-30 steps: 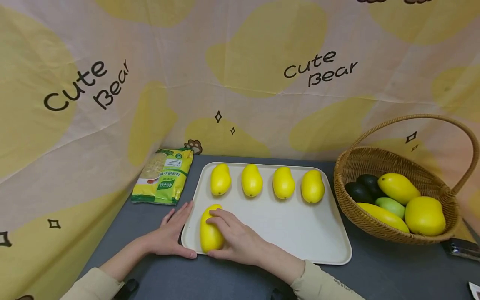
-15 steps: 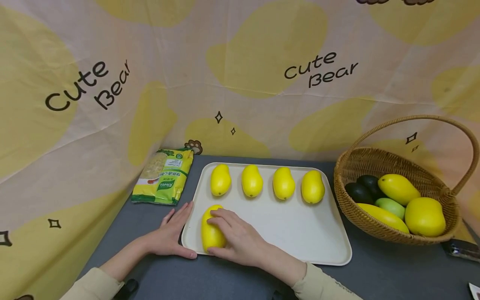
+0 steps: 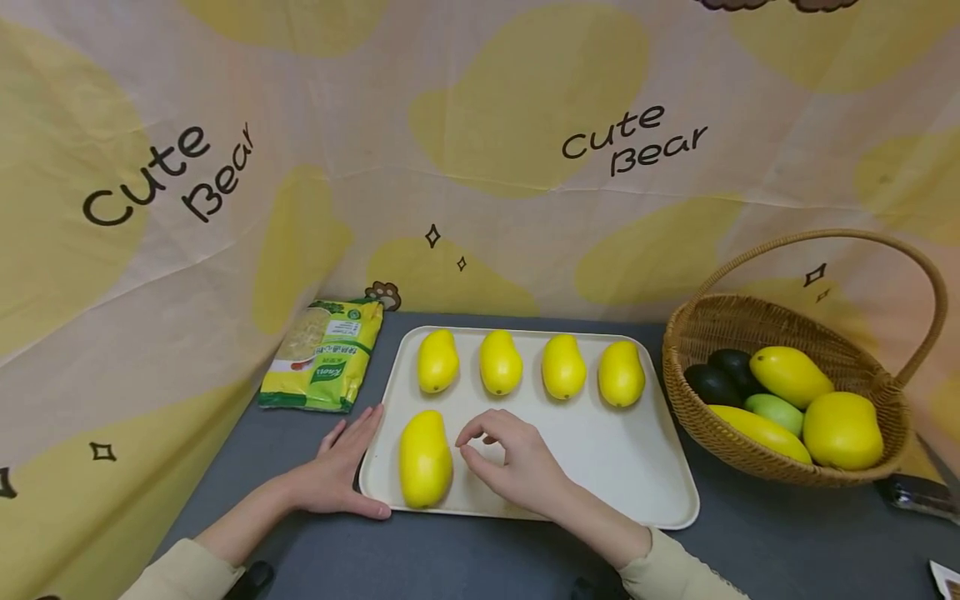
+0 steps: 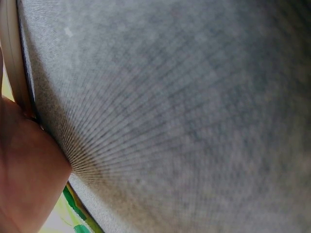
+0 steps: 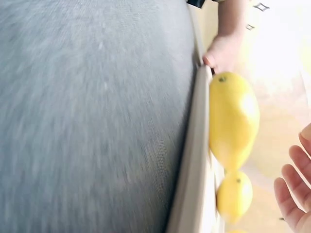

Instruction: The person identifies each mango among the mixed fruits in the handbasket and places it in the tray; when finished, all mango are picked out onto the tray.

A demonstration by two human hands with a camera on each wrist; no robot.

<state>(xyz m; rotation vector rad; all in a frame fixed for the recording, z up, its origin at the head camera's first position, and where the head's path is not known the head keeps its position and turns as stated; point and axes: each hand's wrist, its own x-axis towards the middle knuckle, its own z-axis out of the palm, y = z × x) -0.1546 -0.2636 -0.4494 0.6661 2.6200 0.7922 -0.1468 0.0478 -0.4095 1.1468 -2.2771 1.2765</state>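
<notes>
On the near left corner of a cream tray (image 3: 600, 467) lies a yellow mango (image 3: 425, 460), long way front to back. Just right of it is my right hand (image 3: 517, 462), its fingers loosely curved and holding nothing. The right wrist view shows this hand's fingers (image 5: 291, 189) apart from the mango. My left hand (image 3: 337, 471) rests along the tray's left edge, fingers straight and thumb at the front corner. Several more mangoes (image 3: 500, 362) stand in a row along the far side of the tray. In the left wrist view only part of the left hand (image 4: 29, 170) shows.
At the right stands a wicker basket (image 3: 682, 400) holding mangoes, dark avocados (image 3: 712, 385) and a green fruit (image 3: 777, 412). A yellow-green food packet (image 3: 322, 354) lies behind my left hand. Printed cloth (image 3: 487, 167) hangs behind the grey table (image 3: 360, 558).
My right hand has let go of the near mango and moved off to the right. That mango has been left on the tray. The left hand has stayed at the tray's edge.
</notes>
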